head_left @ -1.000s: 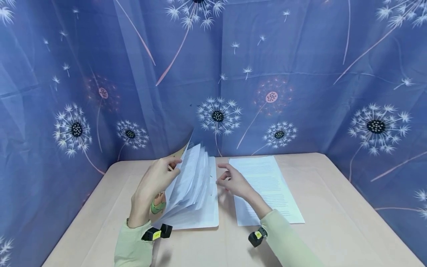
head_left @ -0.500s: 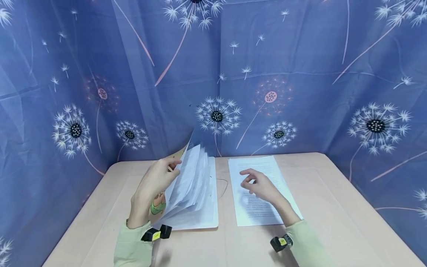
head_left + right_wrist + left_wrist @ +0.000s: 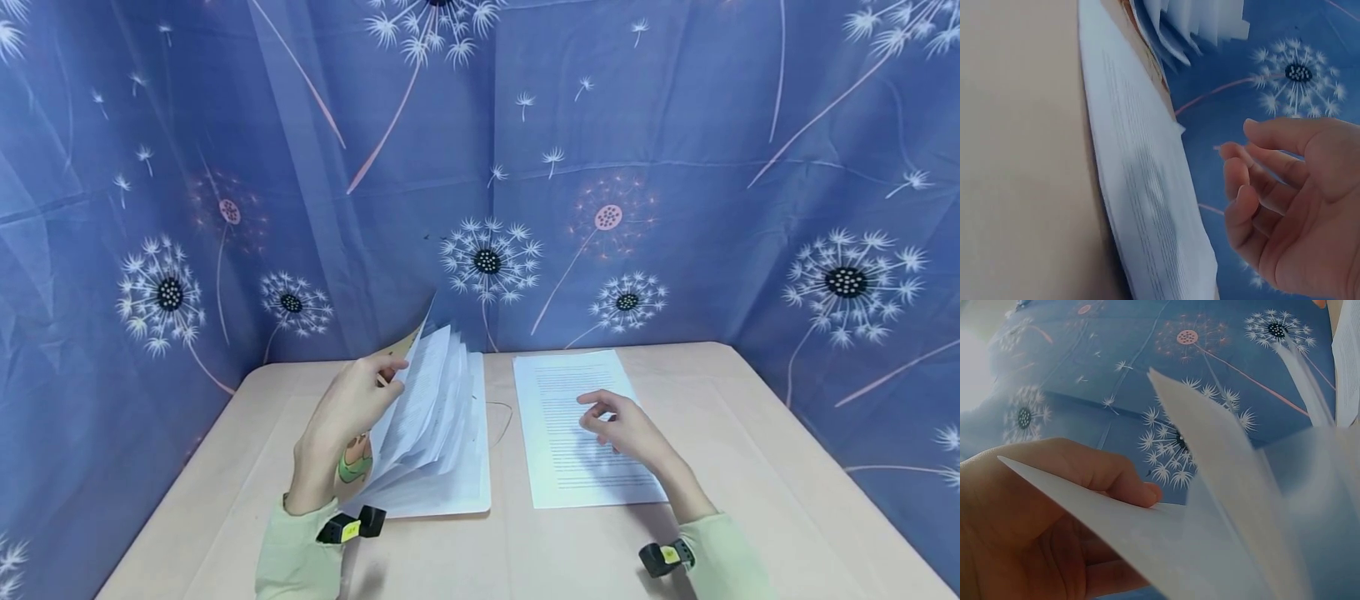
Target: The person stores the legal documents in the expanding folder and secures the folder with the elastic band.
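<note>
On the left of the table lies an opened folder [image 3: 472, 492] with a tan cartoon cover and several sheets, some in clear sleeves, fanned upright. My left hand [image 3: 354, 404] pinches the raised cover at its edge; in the left wrist view a finger and the cover's white inner side [image 3: 1116, 528] show. A stack of printed paper [image 3: 562, 417] lies flat to the right. Above it hovers my right hand [image 3: 622, 425], apart from the sheets. Its fingers are loosely curled with nothing between them, as the right wrist view of this hand [image 3: 1304, 200] shows.
A thin curved line, perhaps a thread [image 3: 506, 417], lies on the beige table [image 3: 517, 550] between folder and stack. A blue dandelion-print curtain [image 3: 675, 208] stands behind the table and along both sides.
My right hand has moved right, from beside the folder's right edge to over the printed stack. My left hand keeps its hold on the folder cover, almost unmoved.
</note>
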`<state>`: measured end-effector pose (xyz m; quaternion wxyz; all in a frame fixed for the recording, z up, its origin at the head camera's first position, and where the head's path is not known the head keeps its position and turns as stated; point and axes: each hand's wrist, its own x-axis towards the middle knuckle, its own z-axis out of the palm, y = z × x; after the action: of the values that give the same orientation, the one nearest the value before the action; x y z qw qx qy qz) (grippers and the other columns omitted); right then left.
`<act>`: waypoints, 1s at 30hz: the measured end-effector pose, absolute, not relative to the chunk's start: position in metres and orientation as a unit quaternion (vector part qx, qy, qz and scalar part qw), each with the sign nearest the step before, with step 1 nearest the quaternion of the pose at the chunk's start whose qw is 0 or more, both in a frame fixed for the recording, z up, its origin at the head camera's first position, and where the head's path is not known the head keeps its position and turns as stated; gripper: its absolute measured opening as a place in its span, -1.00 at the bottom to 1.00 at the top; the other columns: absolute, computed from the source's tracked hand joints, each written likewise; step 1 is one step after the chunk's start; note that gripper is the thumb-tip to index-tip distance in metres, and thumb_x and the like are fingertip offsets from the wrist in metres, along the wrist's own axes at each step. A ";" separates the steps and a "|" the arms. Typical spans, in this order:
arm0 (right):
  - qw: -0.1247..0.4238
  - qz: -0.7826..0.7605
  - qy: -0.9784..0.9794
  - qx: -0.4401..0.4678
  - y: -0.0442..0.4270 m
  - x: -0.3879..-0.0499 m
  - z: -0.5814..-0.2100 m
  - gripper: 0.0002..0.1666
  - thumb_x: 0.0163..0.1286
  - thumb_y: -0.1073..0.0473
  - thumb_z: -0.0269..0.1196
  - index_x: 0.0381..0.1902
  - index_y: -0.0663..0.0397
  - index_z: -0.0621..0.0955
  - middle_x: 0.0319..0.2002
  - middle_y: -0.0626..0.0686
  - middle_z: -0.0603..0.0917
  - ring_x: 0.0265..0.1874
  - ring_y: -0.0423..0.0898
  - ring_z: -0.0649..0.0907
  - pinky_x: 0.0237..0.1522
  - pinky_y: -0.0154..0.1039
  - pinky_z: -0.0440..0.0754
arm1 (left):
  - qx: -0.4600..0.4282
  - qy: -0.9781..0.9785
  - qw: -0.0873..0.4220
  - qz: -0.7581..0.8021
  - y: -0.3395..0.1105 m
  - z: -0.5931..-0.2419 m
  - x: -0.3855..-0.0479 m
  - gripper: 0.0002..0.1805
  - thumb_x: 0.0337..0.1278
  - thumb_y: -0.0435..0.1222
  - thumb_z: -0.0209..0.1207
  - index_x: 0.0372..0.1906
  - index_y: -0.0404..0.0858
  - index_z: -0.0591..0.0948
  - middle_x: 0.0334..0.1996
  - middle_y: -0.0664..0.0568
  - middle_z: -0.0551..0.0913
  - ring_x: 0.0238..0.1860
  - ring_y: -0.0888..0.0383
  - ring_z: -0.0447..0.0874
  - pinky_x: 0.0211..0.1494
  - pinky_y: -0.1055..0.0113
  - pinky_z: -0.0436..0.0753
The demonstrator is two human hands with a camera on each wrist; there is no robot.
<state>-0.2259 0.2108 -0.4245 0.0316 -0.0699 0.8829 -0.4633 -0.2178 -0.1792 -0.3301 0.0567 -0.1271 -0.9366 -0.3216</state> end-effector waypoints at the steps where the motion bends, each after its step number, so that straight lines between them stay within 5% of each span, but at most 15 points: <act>1: 0.032 -0.460 0.884 -0.071 0.213 -0.226 -0.425 -0.54 0.40 0.20 0.22 0.24 0.14 0.53 -0.16 0.15 0.65 -0.45 0.05 0.65 -0.60 -0.21 0.52 | -0.127 -0.937 0.057 -0.322 -0.179 -0.330 -0.218 -0.56 0.28 -0.34 0.00 0.23 -0.24 0.60 -0.09 -0.05 0.68 -0.40 0.17 0.53 -0.38 0.31 0.42; 5: 0.028 -0.448 0.891 -0.064 0.225 -0.226 -0.424 -0.54 0.42 0.16 0.21 0.25 0.12 0.53 -0.12 0.16 0.64 -0.41 0.07 0.65 -0.57 -0.14 0.54 | -0.125 -0.937 0.057 -0.322 -0.179 -0.330 -0.217 -0.56 0.27 -0.34 0.00 0.22 -0.22 0.61 -0.10 -0.03 0.67 -0.49 0.19 0.44 -0.44 0.31 0.37; 16: 0.015 -0.437 0.897 -0.058 0.255 -0.224 -0.423 -0.48 0.44 0.14 0.19 0.29 0.22 0.47 -0.04 0.25 0.61 -0.37 0.07 0.65 -0.53 -0.19 0.54 | -0.123 -0.937 0.057 -0.322 -0.179 -0.330 -0.217 -0.55 0.26 -0.32 0.01 0.23 -0.20 0.61 -0.06 -0.03 0.67 -0.33 0.15 0.58 -0.44 0.30 0.38; 30: 0.001 -0.415 0.910 -0.014 0.284 -0.228 -0.440 -0.45 0.41 0.22 0.16 0.29 0.37 0.41 -0.09 0.31 0.57 -0.56 -0.09 0.53 -0.55 -0.23 0.53 | -0.126 -0.940 0.064 -0.312 -0.180 -0.331 -0.218 -0.56 0.25 -0.33 0.01 0.21 -0.20 0.62 -0.10 -0.02 0.67 -0.23 0.15 0.63 -0.33 0.31 0.45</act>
<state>-0.2284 0.2844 -0.4396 0.0013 -0.0139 0.9099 -0.4146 -0.2175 -0.1805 -0.3306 0.0636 -0.1259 -0.9397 -0.3116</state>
